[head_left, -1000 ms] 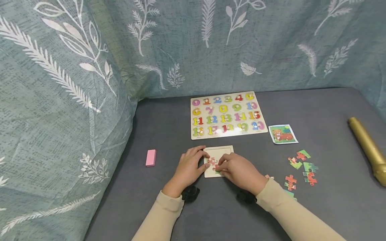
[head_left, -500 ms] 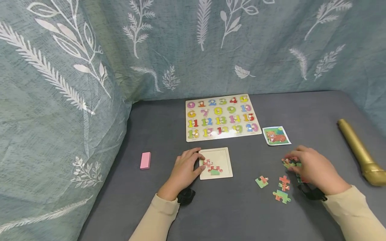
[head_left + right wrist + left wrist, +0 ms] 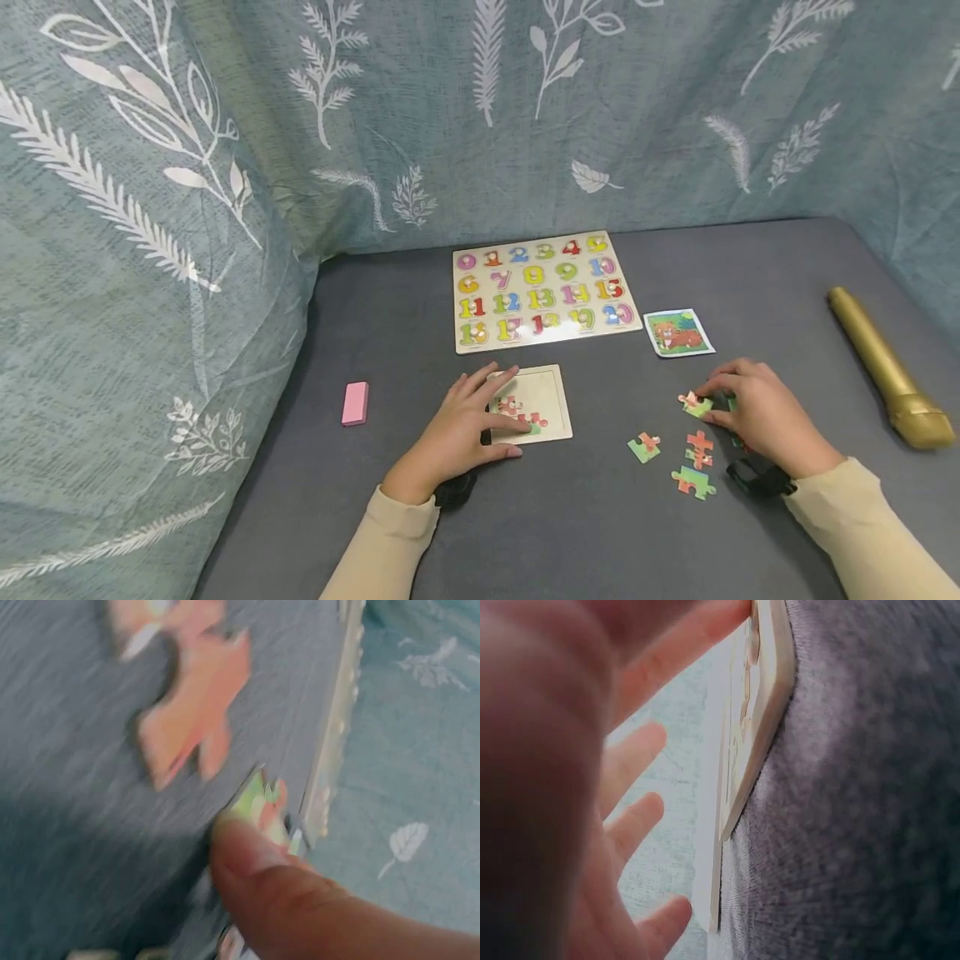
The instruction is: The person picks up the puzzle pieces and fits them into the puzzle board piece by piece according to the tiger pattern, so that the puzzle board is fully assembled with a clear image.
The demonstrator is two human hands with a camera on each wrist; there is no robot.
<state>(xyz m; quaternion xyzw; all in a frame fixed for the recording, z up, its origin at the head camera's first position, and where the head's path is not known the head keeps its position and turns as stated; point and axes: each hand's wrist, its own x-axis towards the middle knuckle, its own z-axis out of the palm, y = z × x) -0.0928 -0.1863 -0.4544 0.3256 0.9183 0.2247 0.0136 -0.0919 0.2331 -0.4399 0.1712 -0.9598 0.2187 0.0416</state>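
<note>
Right hand (image 3: 765,417) pinches a puzzle piece (image 3: 693,407) right of the wooden tray (image 3: 545,388); left hand (image 3: 454,423), fingers spread, at tray's left edge. Piece judged light, stiff; grip opposite edges.

Pink block (image 3: 355,403) at L; no. board (image 3: 550,279), 0–20, nr leaf-print curtain (image 3: 442,108); gold mic-shaped obj. (image 3: 885,363) far R.

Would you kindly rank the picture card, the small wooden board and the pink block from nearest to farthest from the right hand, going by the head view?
1. Picture card: just beyond the right hand, slightly to its left.
2. Small wooden board: farther left, at the left hand.
3. Pink block: farthest left, past the left hand.
</note>
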